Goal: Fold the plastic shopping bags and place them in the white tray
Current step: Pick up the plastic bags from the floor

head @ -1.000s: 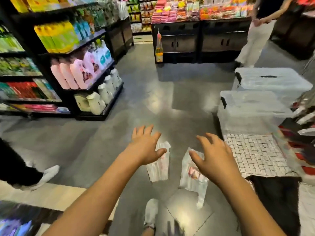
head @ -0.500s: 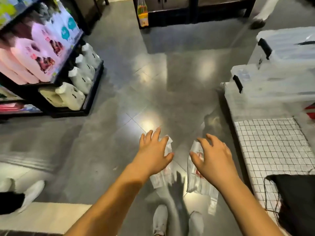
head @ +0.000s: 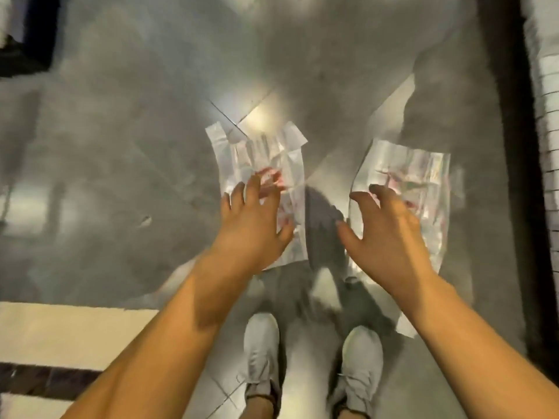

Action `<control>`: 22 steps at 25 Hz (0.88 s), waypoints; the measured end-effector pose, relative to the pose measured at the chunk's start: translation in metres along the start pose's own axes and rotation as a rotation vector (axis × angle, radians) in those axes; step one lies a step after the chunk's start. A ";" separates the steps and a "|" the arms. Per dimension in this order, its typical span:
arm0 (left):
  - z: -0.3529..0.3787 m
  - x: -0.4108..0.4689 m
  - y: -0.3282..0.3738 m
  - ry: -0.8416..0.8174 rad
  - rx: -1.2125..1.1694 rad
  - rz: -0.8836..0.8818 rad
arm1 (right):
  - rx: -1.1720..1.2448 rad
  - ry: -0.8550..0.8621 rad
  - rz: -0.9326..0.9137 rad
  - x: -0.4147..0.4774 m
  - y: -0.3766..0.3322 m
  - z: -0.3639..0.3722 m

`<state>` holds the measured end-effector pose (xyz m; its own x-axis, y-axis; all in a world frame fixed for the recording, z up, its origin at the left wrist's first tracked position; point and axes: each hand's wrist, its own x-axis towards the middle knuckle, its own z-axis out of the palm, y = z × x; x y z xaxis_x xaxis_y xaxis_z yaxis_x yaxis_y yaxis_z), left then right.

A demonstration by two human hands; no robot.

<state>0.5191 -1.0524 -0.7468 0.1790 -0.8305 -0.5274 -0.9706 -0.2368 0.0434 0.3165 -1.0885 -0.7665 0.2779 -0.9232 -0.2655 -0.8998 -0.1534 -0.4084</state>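
- Plastic under both hands, but none of it actually in a grip: the left hand (head: 254,225) is palm down with the fingers spread and a bit curled, holding nothing.
- Same deal with the right hand (head: 384,234): fingers splayed and slightly hooked, thumb stuck out to the side, grip wide open and empty.
- The fingertips are blurry, so I honestly can't tell if either hand is touching a bag or just hovering over it.
- The left bag (head: 266,158) is lying flat and unfolded on the floor (head: 121,146), with its handles pointing away from the person and some red print in the middle. The left hand covers its near corner.
- The right bag (head: 417,170) is flat on the floor too, near the first one with a strip of floor between them. The right hand hides its near left part.
- The floor is glossy grey, with a bright patch of glare just past the left bag.
- A pair of pale grey shoes (head: 261,349) sits between the two forearms, toes pointing toward the bags.
- Further out, a dark strip (head: 508,146) runs down the right side, with a white gridded surface (head: 549,116) beyond it at the very edge. There's a cream band (head: 60,328) at lower left.
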 end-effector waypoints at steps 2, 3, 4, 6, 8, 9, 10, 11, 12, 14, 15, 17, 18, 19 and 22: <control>0.057 0.030 -0.005 -0.022 0.026 -0.011 | -0.023 -0.069 0.016 0.008 0.023 0.060; 0.083 0.044 -0.010 -0.020 0.028 -0.024 | -0.031 -0.095 0.018 0.012 0.032 0.086; 0.107 0.057 -0.016 -0.013 0.021 -0.046 | -0.042 -0.107 0.015 0.016 0.040 0.109; 0.152 0.082 -0.033 -0.030 -0.031 -0.139 | -0.055 -0.106 0.007 0.025 0.052 0.145; 0.193 0.105 -0.052 -0.061 -0.103 -0.251 | -0.060 -0.112 0.007 0.034 0.058 0.171; 0.212 0.117 -0.063 -0.051 -0.142 -0.316 | -0.066 -0.119 0.000 0.040 0.060 0.184; 0.227 0.129 -0.075 -0.036 -0.183 -0.382 | -0.074 -0.125 -0.010 0.045 0.062 0.196; 0.240 0.139 -0.084 -0.027 -0.228 -0.453 | -0.078 -0.133 -0.018 0.051 0.064 0.206; 0.249 0.149 -0.094 -0.011 -0.287 -0.518 | -0.080 -0.134 -0.023 0.055 0.068 0.215; 0.262 0.162 -0.107 0.063 -0.428 -0.596 | -0.080 -0.135 -0.018 0.064 0.075 0.226; 0.267 0.166 -0.112 0.115 -0.509 -0.613 | -0.077 -0.133 -0.011 0.067 0.079 0.229; 0.274 0.176 -0.118 0.218 -0.664 -0.657 | -0.060 -0.122 0.028 0.075 0.087 0.230; 0.275 0.180 -0.122 0.243 -0.738 -0.695 | -0.048 -0.115 0.053 0.078 0.090 0.229; 0.273 0.183 -0.124 0.259 -0.805 -0.730 | -0.045 -0.105 0.079 0.082 0.095 0.227; 0.258 0.189 -0.123 0.342 -0.844 -0.702 | -0.082 -0.086 0.212 0.097 0.113 0.223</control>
<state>0.6308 -1.0507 -1.0705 0.7972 -0.4449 -0.4081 -0.2459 -0.8567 0.4535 0.3170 -1.1168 -1.0327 0.1042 -0.9048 -0.4129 -0.9643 0.0096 -0.2645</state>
